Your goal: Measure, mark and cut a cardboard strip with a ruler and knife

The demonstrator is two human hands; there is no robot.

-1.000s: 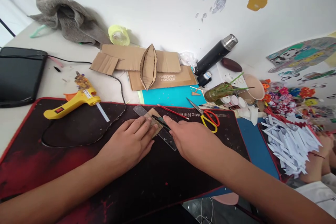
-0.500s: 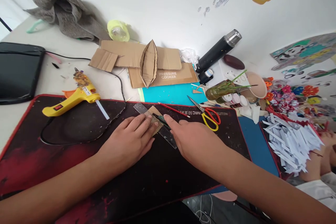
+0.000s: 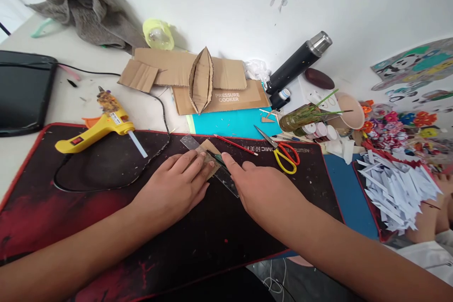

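"What edges and room are around the right grip (image 3: 264, 191)?"

"The mat (image 3: 219, 231) spreads toward the body between both forearms; its red far edge runs just beyond the grip, with the pencil (image 3: 236, 145) ahead and the scissors (image 3: 285, 159) ahead to the right"

"And around the left grip (image 3: 175, 188)?"

"Open mat to its left, up to the looping cord (image 3: 116, 190); farther left, the glue gun (image 3: 94, 134) straddles the mat's edge and the tabletop (image 3: 71, 104)"

"How do they stand?"

"The right is closed round a slim tool (image 3: 221, 161), index finger stretched along it; the left is flat, fingers spread and pressing"

"And the card (image 3: 206, 144)?"

"Between the grips, partly under the left one's fingertips, overlapping the clear ruler (image 3: 190, 141); the tool's tip is over it, but I can't tell whether it touches"
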